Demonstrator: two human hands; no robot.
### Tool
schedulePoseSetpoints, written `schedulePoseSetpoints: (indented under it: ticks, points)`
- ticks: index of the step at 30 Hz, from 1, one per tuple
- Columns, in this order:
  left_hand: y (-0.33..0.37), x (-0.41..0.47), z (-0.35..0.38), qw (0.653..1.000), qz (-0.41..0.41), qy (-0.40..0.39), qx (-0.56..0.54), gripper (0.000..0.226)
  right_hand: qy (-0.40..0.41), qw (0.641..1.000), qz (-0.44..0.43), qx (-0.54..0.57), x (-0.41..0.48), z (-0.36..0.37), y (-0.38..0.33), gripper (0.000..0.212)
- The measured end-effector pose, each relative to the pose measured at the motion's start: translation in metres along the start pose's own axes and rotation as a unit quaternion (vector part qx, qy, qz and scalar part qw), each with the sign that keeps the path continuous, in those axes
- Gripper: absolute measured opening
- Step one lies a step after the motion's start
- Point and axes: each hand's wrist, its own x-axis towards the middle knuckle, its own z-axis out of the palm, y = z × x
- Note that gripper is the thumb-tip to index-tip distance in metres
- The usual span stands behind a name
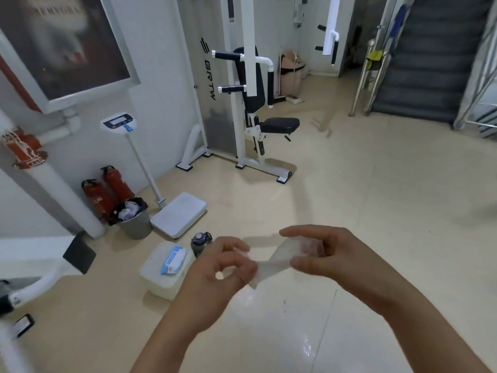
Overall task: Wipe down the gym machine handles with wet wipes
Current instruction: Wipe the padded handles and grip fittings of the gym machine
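White and thin enough to see through, a wet wipe (279,261) is stretched between a person's two hands above a pale, glossy tiled floor (349,184). The left hand (228,267) pinches the wipe's lower end with curled fingers, and the right hand (322,254) holds its upper end between thumb and fingertips; both are slightly blurred. Just beyond the left hand, a blue-and-white pack of wipes (174,259) lies on the lid of a white plastic box (158,281) on the floor, with a dark water bottle (200,242) standing beside the box. Farther left, a metal bin (134,223) lined with a black bag stands near a white weighing scale (177,218), and two red fire extinguishers (107,192) stand against the wall behind the bin. Across the room stands the white gym machine (252,103), its black seat (279,125) facing right and its two black handles (227,55) jutting left, well apart from the wipe. A grey staircase (430,63) rises at far right.
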Motion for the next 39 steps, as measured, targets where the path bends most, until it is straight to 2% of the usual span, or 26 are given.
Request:
schedulePoseSetpoints:
  ticks: [3, 5, 8, 9, 11, 13, 14, 17, 19, 20, 22, 24, 28, 30, 31, 35, 37, 39]
  points:
    - [0.012, 0.051, 0.002, 0.996, 0.022, -0.003, -0.089, 0.028, 0.016, 0.992, -0.041, -0.118, 0.042, -0.024, -0.005, 0.045]
    - [0.017, 0.084, 0.01, 0.993, 0.014, 0.015, -0.12, 0.034, 0.004, 0.991, -0.062, -0.121, 0.071, -0.043, -0.005, 0.05]
    - [0.02, 0.136, 0.027, 0.98, -0.027, 0.032, -0.192, 0.036, -0.076, 0.991, -0.059, -0.09, 0.114, -0.084, -0.002, 0.058]
    - [0.023, 0.153, 0.034, 0.971, -0.044, 0.03, -0.232, 0.032, -0.111, 0.989, -0.047, -0.086, 0.129, -0.099, 0.0, 0.055]
    - [0.027, 0.189, 0.046, 0.956, -0.07, 0.03, -0.284, 0.025, -0.168, 0.981, -0.028, -0.098, 0.163, -0.13, 0.005, 0.035]
    - [0.033, 0.227, 0.058, 0.947, -0.079, 0.046, -0.307, 0.02, -0.175, 0.976, -0.021, -0.131, 0.201, -0.162, 0.01, 0.014]
    - [0.035, 0.247, 0.064, 0.941, -0.08, 0.064, -0.322, 0.018, -0.175, 0.974, -0.02, -0.142, 0.219, -0.179, 0.01, 0.013]
    - [0.043, 0.308, 0.078, 0.914, -0.092, 0.115, -0.378, 0.016, -0.189, 0.975, -0.031, -0.116, 0.273, -0.23, 0.006, 0.017]
    - [0.046, 0.346, 0.087, 0.902, -0.093, 0.128, -0.401, 0.015, -0.185, 0.981, -0.039, -0.045, 0.306, -0.26, 0.003, 0.019]
    - [0.046, 0.364, 0.091, 0.901, -0.088, 0.132, -0.404, 0.013, -0.177, 0.983, -0.04, 0.007, 0.324, -0.272, 0.004, 0.028]
    - [0.045, 0.398, 0.097, 0.906, -0.08, 0.141, -0.392, 0.008, -0.155, 0.977, -0.022, 0.147, 0.361, -0.287, 0.008, 0.053]
    - [0.042, 0.43, 0.102, 0.916, -0.083, 0.15, -0.363, 0.015, -0.134, 0.952, -0.002, 0.276, 0.392, -0.29, 0.008, 0.057]
    - [0.035, 0.492, 0.102, 0.938, -0.097, 0.169, -0.287, 0.016, -0.074, 0.871, 0.072, 0.48, 0.452, -0.288, -0.001, 0.035]
    - [0.029, 0.522, 0.093, 0.956, -0.09, 0.157, -0.23, 0.013, -0.015, 0.839, 0.092, 0.536, 0.488, -0.288, -0.004, 0.023]
    - [0.027, 0.537, 0.088, 0.967, -0.087, 0.147, -0.19, 0.017, 0.006, 0.834, 0.093, 0.544, 0.508, -0.289, -0.003, 0.018]
    - [0.015, 0.601, 0.059, 0.995, -0.033, 0.082, -0.042, 0.038, 0.044, 0.86, 0.075, 0.503, 0.584, -0.292, 0.002, 0.013]
    - [0.008, 0.637, 0.043, 0.996, 0.005, 0.087, 0.03, 0.036, 0.045, 0.875, 0.065, 0.477, 0.617, -0.294, -0.002, 0.009]
    - [0.003, 0.67, 0.024, 0.988, 0.047, 0.118, 0.084, 0.034, 0.052, 0.905, 0.05, 0.42, 0.646, -0.295, -0.005, 0.017]
